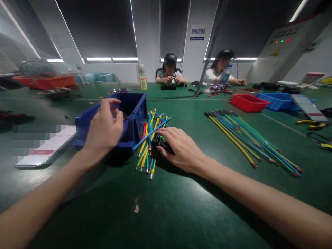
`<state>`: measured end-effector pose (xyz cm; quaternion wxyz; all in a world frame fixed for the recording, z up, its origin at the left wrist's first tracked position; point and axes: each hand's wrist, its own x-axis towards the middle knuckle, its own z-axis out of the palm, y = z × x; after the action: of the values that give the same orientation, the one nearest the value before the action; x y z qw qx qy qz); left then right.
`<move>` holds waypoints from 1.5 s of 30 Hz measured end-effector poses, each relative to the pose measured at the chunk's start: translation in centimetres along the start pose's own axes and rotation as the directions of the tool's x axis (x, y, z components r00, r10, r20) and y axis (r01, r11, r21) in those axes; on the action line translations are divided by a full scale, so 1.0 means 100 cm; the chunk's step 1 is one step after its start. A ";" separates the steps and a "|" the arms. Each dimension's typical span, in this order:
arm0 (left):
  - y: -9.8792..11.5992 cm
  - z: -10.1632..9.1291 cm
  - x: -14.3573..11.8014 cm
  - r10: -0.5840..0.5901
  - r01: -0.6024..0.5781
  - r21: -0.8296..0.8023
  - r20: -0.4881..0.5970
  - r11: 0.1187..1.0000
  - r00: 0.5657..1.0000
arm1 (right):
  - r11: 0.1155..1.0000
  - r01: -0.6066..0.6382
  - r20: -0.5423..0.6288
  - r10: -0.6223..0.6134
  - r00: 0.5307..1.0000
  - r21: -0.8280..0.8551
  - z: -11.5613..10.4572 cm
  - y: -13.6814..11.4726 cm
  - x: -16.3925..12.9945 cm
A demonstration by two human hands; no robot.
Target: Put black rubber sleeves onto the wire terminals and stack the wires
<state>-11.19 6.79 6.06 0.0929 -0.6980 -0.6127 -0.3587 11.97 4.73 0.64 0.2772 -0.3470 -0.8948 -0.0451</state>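
Presently, the fingers [114,103] of the left hand [105,129] are curled together over the open top of a blue plastic bin [135,114]; whether they pinch anything cannot be told. The bin's contents are dark and hard to make out. The right hand [178,147] lies flat, fingers spread and loose, upon a short bundle of wires [150,145] just beside the bin's right wall. These wires are thin, smooth-sheathed, yellow, green, blue and red, with bare metal tips. One blue wire [153,133] crosses the bundle at a slant, passing beneath the fingertips. A second, longer fan of wires [249,141] lies well apart to the right. The desk [181,207] is matt green, bare toward the near edge. Left, a white sheet [46,147] is partly blurred. Two seated persons work at the far side.
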 end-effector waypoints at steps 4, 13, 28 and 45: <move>0.020 -0.007 -0.022 0.233 -0.254 -0.039 -0.281 0.966 0.931 | 0.994 0.098 0.108 -0.104 0.989 0.058 0.007 0.001 0.010; 0.061 -0.001 -0.080 0.732 -0.699 -0.243 0.076 0.672 0.677 | 0.998 -0.007 0.102 0.001 0.995 0.061 0.003 0.002 0.004; 0.054 0.024 -0.092 0.422 -0.399 -0.152 0.456 0.904 0.783 | 0.974 -0.188 0.074 0.198 0.977 -0.124 0.001 0.005 0.000; 0.052 0.020 -0.086 0.488 -0.369 -0.335 0.424 0.867 0.763 | 0.899 -0.434 0.056 0.437 0.898 -0.056 0.004 0.021 -0.010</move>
<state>-5.56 -0.05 0.95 -0.0696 -0.8940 -0.3922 -0.2052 13.75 5.85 -0.51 0.2426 -0.5455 -0.8022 0.0109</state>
